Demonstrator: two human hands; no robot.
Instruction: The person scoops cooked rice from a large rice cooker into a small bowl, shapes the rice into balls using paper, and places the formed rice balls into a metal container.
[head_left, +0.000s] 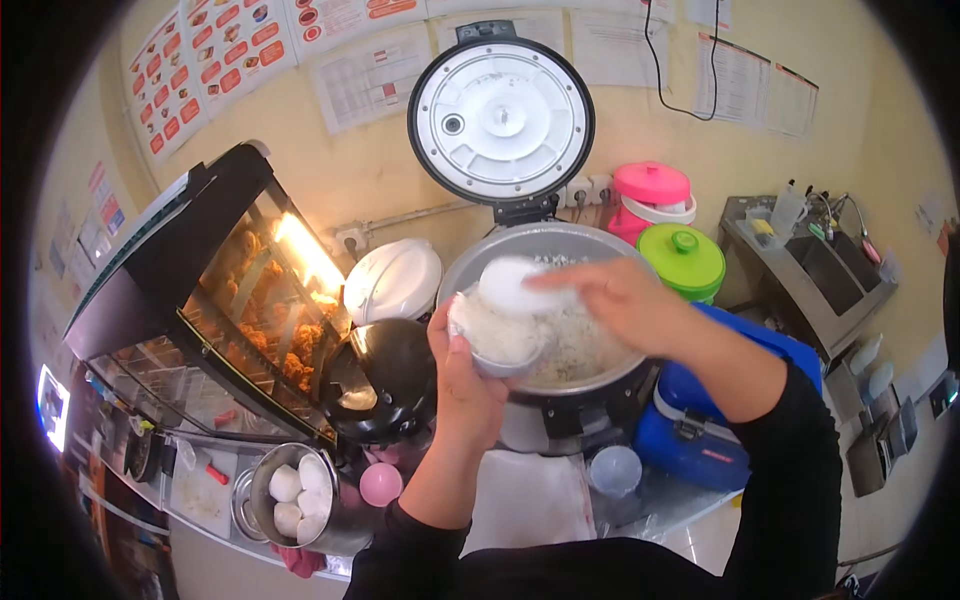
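My left hand (469, 390) holds a small bowl (510, 366) heaped with white rice (495, 330), tilted above a large rice cooker. In my right hand (622, 300) is a white rice paddle (514, 285), blurred, its flat blade at the top of the heaped rice. Below both hands, cooked rice (592, 349) lies in the metal pot (645, 274) of the cooker. The cooker's round lid (502, 120) stands raised behind the pot.
A lit glass display case (262, 300) with fried chicken stands left. Nearby are a black domed container (382, 382), a metal pot of white wrapped rounds (259, 495) and a pink cup (381, 484). At right are a blue cooler box (697, 442), a green-lidded container (681, 259) and a clear cup (615, 471).
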